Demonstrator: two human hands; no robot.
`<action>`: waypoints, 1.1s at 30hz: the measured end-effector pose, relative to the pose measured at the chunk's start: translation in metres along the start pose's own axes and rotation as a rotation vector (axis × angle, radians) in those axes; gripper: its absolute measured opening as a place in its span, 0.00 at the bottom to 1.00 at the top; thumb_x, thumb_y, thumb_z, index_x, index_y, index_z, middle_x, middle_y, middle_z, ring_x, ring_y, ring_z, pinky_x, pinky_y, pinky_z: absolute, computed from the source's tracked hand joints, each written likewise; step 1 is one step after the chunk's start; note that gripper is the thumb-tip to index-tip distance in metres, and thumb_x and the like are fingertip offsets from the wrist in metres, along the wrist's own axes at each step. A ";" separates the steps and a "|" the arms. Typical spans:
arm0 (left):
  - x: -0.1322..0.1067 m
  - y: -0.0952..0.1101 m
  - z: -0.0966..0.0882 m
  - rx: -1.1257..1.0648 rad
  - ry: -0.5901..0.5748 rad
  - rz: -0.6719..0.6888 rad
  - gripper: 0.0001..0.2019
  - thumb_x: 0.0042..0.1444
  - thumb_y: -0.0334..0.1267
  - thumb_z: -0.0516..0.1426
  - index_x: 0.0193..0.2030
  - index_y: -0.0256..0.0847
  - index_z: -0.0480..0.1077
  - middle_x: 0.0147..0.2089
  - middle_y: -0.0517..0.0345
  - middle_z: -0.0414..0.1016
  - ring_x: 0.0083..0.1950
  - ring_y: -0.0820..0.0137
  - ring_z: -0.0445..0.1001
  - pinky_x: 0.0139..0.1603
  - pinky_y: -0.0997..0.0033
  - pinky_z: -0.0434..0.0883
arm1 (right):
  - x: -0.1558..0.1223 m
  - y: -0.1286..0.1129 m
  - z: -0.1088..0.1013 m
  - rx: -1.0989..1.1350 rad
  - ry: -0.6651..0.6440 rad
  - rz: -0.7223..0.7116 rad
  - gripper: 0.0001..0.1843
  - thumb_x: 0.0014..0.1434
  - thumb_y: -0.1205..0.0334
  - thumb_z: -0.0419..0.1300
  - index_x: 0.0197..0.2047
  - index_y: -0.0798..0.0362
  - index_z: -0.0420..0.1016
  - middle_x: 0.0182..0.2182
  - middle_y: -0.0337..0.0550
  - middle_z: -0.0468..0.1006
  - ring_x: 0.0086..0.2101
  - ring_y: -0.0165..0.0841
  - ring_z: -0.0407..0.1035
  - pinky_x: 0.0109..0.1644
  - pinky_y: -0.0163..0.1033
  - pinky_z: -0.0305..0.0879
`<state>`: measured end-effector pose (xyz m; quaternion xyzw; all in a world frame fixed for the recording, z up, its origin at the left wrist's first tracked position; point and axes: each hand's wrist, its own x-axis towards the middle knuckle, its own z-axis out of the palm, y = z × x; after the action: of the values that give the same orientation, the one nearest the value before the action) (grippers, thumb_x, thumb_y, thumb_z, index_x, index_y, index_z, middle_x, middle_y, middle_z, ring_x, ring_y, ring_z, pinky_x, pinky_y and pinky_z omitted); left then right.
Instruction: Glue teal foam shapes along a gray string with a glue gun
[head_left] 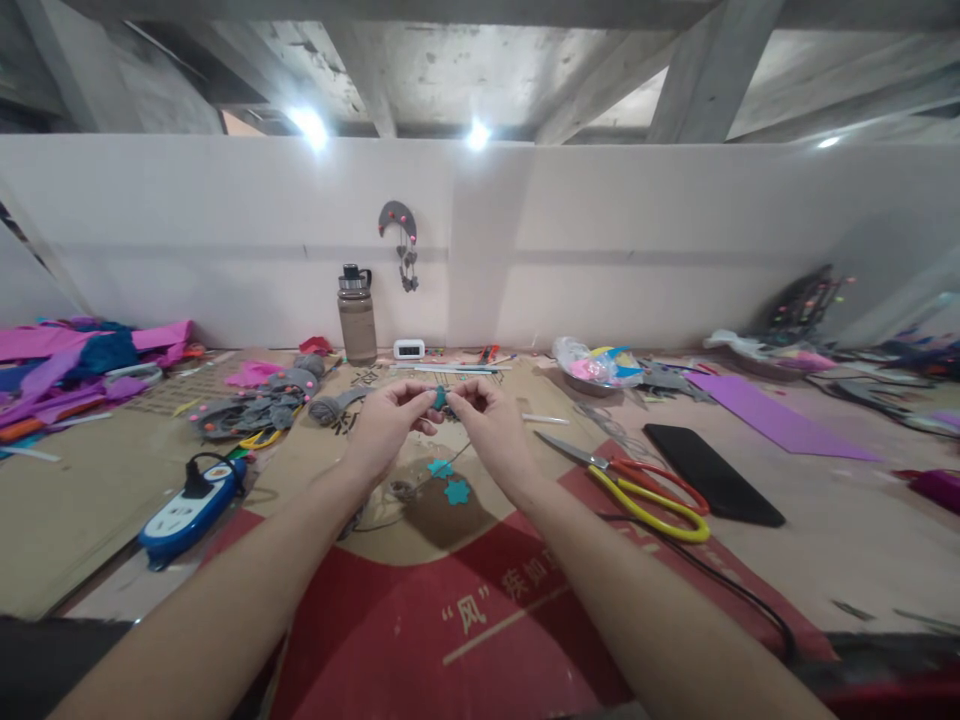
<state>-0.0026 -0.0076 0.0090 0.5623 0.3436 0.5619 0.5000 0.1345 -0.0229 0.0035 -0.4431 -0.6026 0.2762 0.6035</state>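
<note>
Teal piece (440, 398): pinched at the fingertips, in the narrow space between the two hands, raised above the cardboard; its outline is mostly covered by fingers.
Left hand (397, 415): thumb and forefinger drawn together on the piece's left side.
Right hand (486, 412): thumb and fingertips closed on its right side, so both grips meet at the one piece.
Teal cutouts (457, 491): two flower-like shapes lying below the hands, close to each other, neither gripped.
Grey cord (403, 491): loosely coiled left of the cutouts, a strand trailing past them.
Cardboard (420, 645): tan and red, under the cutouts and cord.
Scissors (652, 497): right of the right hand, blades pointing toward it, red and yellow handles.
Black phone (712, 473): just beyond the scissors' handles.
Power strip (191, 512): blue and white, left of the left forearm.
Bottle (357, 318): upright near the wall.
</note>
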 end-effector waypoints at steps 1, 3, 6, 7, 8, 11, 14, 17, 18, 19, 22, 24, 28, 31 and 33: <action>0.000 0.000 0.000 0.007 0.001 0.001 0.12 0.44 0.40 0.63 0.33 0.34 0.72 0.27 0.56 0.73 0.26 0.73 0.72 0.23 0.75 0.70 | 0.000 0.000 0.000 -0.013 0.006 0.002 0.09 0.52 0.57 0.57 0.28 0.53 0.68 0.22 0.36 0.67 0.25 0.28 0.59 0.29 0.34 0.55; 0.000 -0.001 0.000 0.023 0.000 0.003 0.12 0.44 0.40 0.63 0.33 0.34 0.73 0.26 0.56 0.73 0.26 0.74 0.72 0.23 0.75 0.70 | -0.001 -0.001 -0.001 -0.043 0.015 0.001 0.09 0.52 0.56 0.56 0.28 0.53 0.69 0.22 0.36 0.67 0.25 0.28 0.59 0.29 0.34 0.55; 0.001 -0.002 -0.001 0.037 -0.001 0.002 0.13 0.44 0.41 0.63 0.33 0.34 0.72 0.26 0.56 0.73 0.25 0.74 0.71 0.23 0.75 0.69 | -0.002 -0.003 -0.001 -0.106 0.036 -0.024 0.09 0.51 0.57 0.57 0.28 0.53 0.69 0.22 0.36 0.67 0.25 0.29 0.59 0.29 0.35 0.55; 0.001 -0.002 -0.001 0.040 0.000 0.000 0.13 0.43 0.41 0.63 0.33 0.34 0.72 0.25 0.56 0.73 0.25 0.74 0.71 0.23 0.75 0.69 | -0.002 -0.004 -0.001 -0.125 0.043 -0.034 0.08 0.51 0.57 0.57 0.27 0.53 0.69 0.22 0.36 0.67 0.25 0.29 0.60 0.30 0.35 0.55; 0.001 -0.002 -0.001 0.043 0.003 0.000 0.13 0.43 0.41 0.63 0.33 0.34 0.72 0.25 0.56 0.73 0.25 0.74 0.71 0.23 0.75 0.69 | -0.003 -0.005 -0.001 -0.141 0.048 -0.041 0.08 0.51 0.57 0.57 0.27 0.53 0.69 0.22 0.37 0.67 0.25 0.29 0.60 0.30 0.35 0.55; 0.001 -0.002 -0.001 0.058 0.001 0.001 0.13 0.43 0.42 0.63 0.33 0.34 0.72 0.24 0.57 0.73 0.24 0.74 0.71 0.24 0.74 0.69 | -0.003 -0.006 -0.001 -0.164 0.057 -0.044 0.08 0.50 0.57 0.57 0.26 0.53 0.69 0.22 0.37 0.68 0.26 0.29 0.60 0.31 0.35 0.56; 0.000 -0.003 -0.001 0.083 0.000 0.009 0.13 0.44 0.42 0.63 0.33 0.34 0.72 0.24 0.57 0.73 0.24 0.74 0.71 0.24 0.74 0.70 | -0.003 -0.006 -0.001 -0.168 0.058 -0.034 0.08 0.49 0.57 0.58 0.25 0.53 0.69 0.21 0.37 0.68 0.25 0.29 0.60 0.30 0.35 0.56; 0.000 -0.003 -0.001 0.120 -0.007 0.020 0.13 0.45 0.42 0.62 0.33 0.35 0.71 0.24 0.58 0.72 0.25 0.73 0.71 0.25 0.73 0.70 | -0.003 -0.006 -0.001 -0.163 0.056 -0.033 0.08 0.49 0.57 0.58 0.26 0.53 0.69 0.22 0.36 0.68 0.25 0.29 0.60 0.30 0.35 0.55; -0.001 -0.002 -0.001 0.135 -0.010 0.025 0.12 0.45 0.42 0.62 0.33 0.35 0.71 0.24 0.58 0.72 0.25 0.73 0.71 0.25 0.73 0.70 | -0.003 -0.005 -0.001 -0.161 0.055 -0.031 0.08 0.49 0.57 0.58 0.26 0.53 0.69 0.22 0.36 0.68 0.25 0.29 0.60 0.30 0.35 0.55; -0.001 -0.002 -0.001 0.151 -0.013 0.030 0.12 0.46 0.42 0.61 0.33 0.35 0.71 0.24 0.58 0.72 0.25 0.73 0.71 0.26 0.72 0.70 | -0.003 -0.005 -0.001 -0.158 0.054 -0.024 0.08 0.49 0.57 0.58 0.26 0.53 0.69 0.22 0.36 0.68 0.25 0.29 0.60 0.30 0.35 0.55; -0.002 0.000 -0.002 0.208 -0.013 0.055 0.12 0.47 0.42 0.60 0.33 0.36 0.72 0.24 0.58 0.72 0.25 0.73 0.70 0.26 0.72 0.70 | -0.003 -0.005 -0.001 -0.123 0.062 0.002 0.08 0.48 0.57 0.58 0.27 0.53 0.68 0.21 0.35 0.66 0.24 0.28 0.59 0.28 0.34 0.54; -0.002 0.001 -0.002 0.246 -0.025 0.070 0.11 0.47 0.43 0.60 0.33 0.36 0.72 0.24 0.58 0.72 0.25 0.73 0.70 0.27 0.72 0.69 | -0.003 -0.005 -0.002 -0.075 0.061 0.007 0.08 0.48 0.57 0.59 0.30 0.53 0.69 0.20 0.33 0.63 0.23 0.27 0.57 0.27 0.34 0.53; 0.000 0.002 -0.004 0.267 -0.072 0.066 0.10 0.48 0.42 0.59 0.33 0.36 0.72 0.22 0.59 0.71 0.23 0.74 0.68 0.27 0.73 0.68 | -0.002 -0.004 -0.003 -0.039 -0.004 0.047 0.10 0.48 0.57 0.58 0.32 0.53 0.73 0.18 0.32 0.58 0.22 0.27 0.54 0.26 0.34 0.50; 0.001 0.000 -0.005 0.248 -0.096 0.020 0.11 0.48 0.43 0.59 0.33 0.36 0.72 0.21 0.60 0.70 0.23 0.74 0.67 0.26 0.73 0.69 | -0.002 -0.004 -0.004 -0.044 -0.013 0.080 0.09 0.47 0.57 0.58 0.29 0.54 0.73 0.17 0.32 0.57 0.21 0.26 0.52 0.25 0.33 0.49; 0.002 -0.002 -0.005 0.237 -0.110 -0.010 0.12 0.48 0.44 0.59 0.33 0.36 0.72 0.22 0.60 0.70 0.23 0.74 0.67 0.26 0.72 0.68 | -0.002 -0.003 -0.004 -0.044 -0.006 0.091 0.08 0.46 0.58 0.58 0.28 0.54 0.73 0.17 0.31 0.56 0.21 0.25 0.51 0.24 0.33 0.48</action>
<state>-0.0072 -0.0039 0.0065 0.6457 0.3827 0.4830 0.4508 0.1373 -0.0268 0.0061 -0.4823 -0.5897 0.2916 0.5785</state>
